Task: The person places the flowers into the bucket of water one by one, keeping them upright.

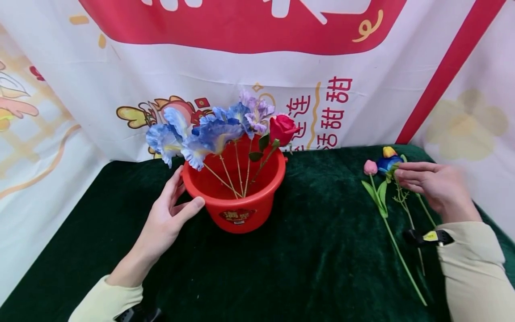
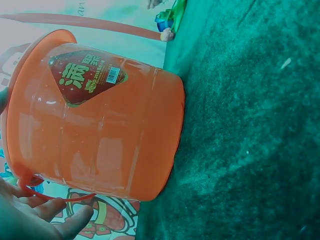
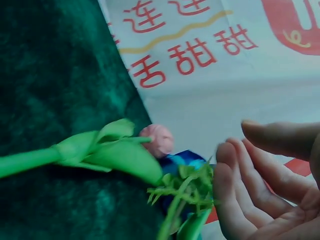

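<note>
A red plastic bucket stands upright, with blue irises, a light purple flower and a red rose leaning inside it. My left hand holds the bucket's left side, thumb at the rim and fingers spread near the handle. On the far right, my right hand hovers close to a blue flower, thumb apart from the fingers and nothing visible between them. Beside that bloom lie a pink tulip and a yellow flower; the hand partly hides their stems.
Dark green velvet cloth covers the table. Behind it hangs a white printed backdrop with red lettering, which meets the table's back edge. Long stems run toward the front on the right, under the right wrist strap.
</note>
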Demonstrator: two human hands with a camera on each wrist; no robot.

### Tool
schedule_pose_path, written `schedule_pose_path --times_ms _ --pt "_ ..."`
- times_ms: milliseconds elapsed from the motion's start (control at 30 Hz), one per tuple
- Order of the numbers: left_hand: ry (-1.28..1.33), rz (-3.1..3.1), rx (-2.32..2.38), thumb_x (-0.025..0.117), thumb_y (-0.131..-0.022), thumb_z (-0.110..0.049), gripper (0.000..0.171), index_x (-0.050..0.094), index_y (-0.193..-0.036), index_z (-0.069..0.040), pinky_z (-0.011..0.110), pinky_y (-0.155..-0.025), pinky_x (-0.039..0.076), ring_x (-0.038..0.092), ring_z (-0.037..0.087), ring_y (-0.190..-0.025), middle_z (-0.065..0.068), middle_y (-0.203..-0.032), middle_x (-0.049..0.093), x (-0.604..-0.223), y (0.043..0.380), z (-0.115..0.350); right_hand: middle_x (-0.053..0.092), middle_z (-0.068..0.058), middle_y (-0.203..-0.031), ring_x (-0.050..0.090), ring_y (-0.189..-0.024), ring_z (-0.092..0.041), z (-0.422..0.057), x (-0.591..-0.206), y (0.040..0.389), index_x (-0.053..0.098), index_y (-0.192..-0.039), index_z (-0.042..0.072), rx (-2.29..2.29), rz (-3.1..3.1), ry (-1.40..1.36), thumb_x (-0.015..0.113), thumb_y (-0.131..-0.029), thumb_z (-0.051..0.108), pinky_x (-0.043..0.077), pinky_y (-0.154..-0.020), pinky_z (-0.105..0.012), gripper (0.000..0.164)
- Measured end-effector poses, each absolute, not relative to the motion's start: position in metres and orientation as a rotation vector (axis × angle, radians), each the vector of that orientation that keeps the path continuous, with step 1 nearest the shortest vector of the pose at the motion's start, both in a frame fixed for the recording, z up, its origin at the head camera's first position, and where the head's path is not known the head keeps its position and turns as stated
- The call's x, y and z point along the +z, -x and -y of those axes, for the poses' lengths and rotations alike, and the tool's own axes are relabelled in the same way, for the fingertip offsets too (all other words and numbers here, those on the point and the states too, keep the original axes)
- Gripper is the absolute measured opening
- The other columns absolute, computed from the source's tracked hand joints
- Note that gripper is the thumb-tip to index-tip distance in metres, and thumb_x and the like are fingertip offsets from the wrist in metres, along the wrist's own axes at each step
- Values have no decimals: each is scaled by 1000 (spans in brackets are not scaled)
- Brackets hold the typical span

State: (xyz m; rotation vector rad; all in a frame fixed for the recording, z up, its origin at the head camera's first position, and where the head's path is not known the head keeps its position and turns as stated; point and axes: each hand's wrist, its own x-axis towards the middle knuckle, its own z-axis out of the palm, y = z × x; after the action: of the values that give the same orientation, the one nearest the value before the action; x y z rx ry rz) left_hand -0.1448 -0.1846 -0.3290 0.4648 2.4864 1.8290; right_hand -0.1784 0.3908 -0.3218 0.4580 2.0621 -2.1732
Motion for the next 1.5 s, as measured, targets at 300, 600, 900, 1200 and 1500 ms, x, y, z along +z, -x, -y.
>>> schedule_pose_path --times_ms 300,600,900,1200,1500 --pt "-472 -2466 1851 55 -110 -26 77 10 -172 -26 11 -103 50 32 33 -161 -4 -177 24 -329 146 184 81 17 -95 78 -93 1 -389 -335 186 77 -92 41 -1706 -2259 -369 60 -109 19 63 -85 -21 32" --pt "-464 -2467 1846 55 -110 -27 77 10 -172 -26 11 -104 49 34 31 -160 -5 -177 25 -329 146 185 72 8 -113 73 -92 2 -382 -341 188 57 -150 -1 -1342 -2467 -366 69 -104 36 61 -85 -19 60" --pt "-448 -2480 1827 55 -110 -29 77 10 -172 -25 10 -104 48 33 29 -161 -4 -177 25 -329 146 185 58 -18 -137 59 -104 -22 -373 -346 192 62 -146 1 -1092 -2572 -365 72 -100 46 56 -79 -29 64" --pt "-434 -2483 1822 55 -110 -30 77 9 -172 -25 10 -104 48 32 28 -162 -5 -177 24 -329 146 186 56 -32 -147 60 -110 -32 -363 -346 197 59 -146 -4 -1030 -2564 -344 70 -103 40 53 -90 -43 62" --pt "-416 -2483 1816 56 -110 -32 78 10 -172 -28 11 -104 48 34 27 -161 -6 -177 24 -328 145 185 48 -33 -151 48 -119 -42 -359 -346 196 56 -149 -2 -999 -2584 -352 71 -101 42 50 -93 -49 66"
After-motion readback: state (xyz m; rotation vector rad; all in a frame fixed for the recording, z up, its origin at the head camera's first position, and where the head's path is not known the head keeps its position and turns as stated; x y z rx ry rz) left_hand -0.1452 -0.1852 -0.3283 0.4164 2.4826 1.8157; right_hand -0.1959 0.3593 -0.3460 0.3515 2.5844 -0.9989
